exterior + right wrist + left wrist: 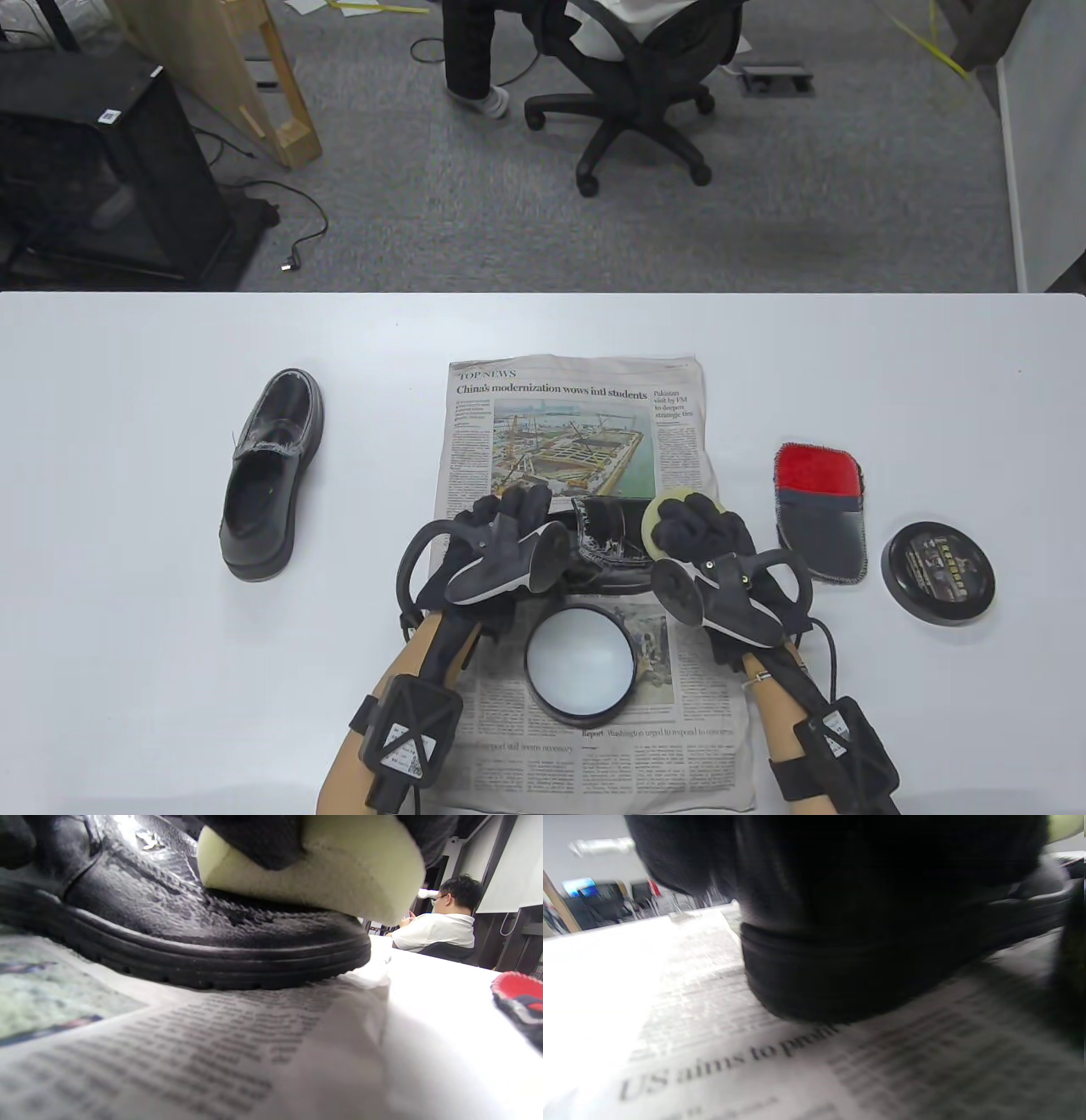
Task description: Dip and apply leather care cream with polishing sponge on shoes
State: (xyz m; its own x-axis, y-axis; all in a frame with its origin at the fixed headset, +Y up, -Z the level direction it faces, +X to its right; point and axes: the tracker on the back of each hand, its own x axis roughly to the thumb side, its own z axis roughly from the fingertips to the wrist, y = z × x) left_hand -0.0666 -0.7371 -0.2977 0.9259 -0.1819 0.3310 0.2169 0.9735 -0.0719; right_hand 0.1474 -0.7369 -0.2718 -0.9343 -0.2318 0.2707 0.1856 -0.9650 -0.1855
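Note:
A black leather shoe [607,543] lies sideways on the newspaper [585,407], toe to the right. My left hand [509,518] grips its heel end; that heel [840,976] fills the left wrist view. My right hand [700,526] holds a pale yellow polishing sponge [657,514] and presses it on the shoe's toe; the right wrist view shows the sponge [339,874] touching the shiny toe leather [191,912]. The open cream tin [580,664], with white cream, stands on the newspaper in front of the shoe. A second black shoe [271,475] stands on the table at the left.
A red and grey polishing mitt [820,514] lies right of the newspaper, and it shows in the right wrist view [517,997]. The tin's black lid [937,573] lies further right. The white table [127,679] ends at the back, with an office chair [636,93] beyond.

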